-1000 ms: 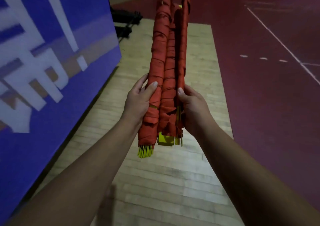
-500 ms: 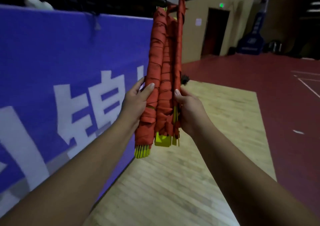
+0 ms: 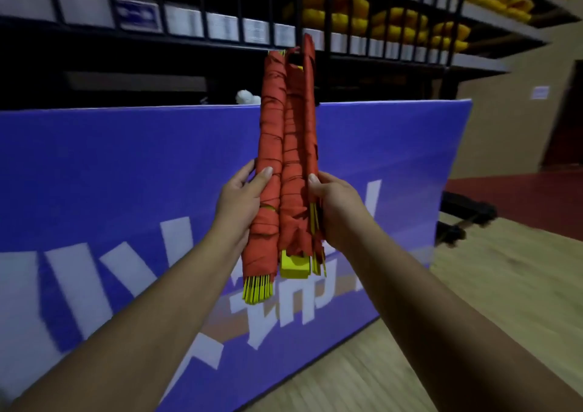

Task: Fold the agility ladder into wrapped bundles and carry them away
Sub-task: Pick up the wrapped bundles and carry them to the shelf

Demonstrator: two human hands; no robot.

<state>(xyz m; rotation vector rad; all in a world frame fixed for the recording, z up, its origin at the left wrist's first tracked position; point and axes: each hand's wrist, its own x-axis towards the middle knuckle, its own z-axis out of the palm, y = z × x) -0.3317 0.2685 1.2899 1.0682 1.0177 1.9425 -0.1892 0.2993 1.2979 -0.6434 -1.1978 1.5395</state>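
The left hand (image 3: 241, 203) grips the wrapped bundles (image 3: 291, 159) from their left side, thumb laid across the front of the outermost roll and fingers out of sight behind it. The right hand (image 3: 339, 209) clasps them from the right, thumb pressed to the front edge and fingers curled round the back. Both bare forearms reach forward and up, so the load is held between the two palms in front of the blue board (image 3: 126, 190), its top rising above the board's upper edge. There are three long rolls side by side, nearly upright and leaning slightly away. Each is bound in overlapping turns of red strap, and the rightmost is thinner than the others. Yellow rung ends (image 3: 257, 288) fan out of the bottom of the left roll, and a yellow block (image 3: 295, 265) shows under the middle one. The blue board stands on edge on a wooden floor (image 3: 473, 301) and carries large white lettering. Behind and above the board runs a dark shelf rack (image 3: 347, 48) holding rows of yellow items (image 3: 334, 4), too blurred to identify.
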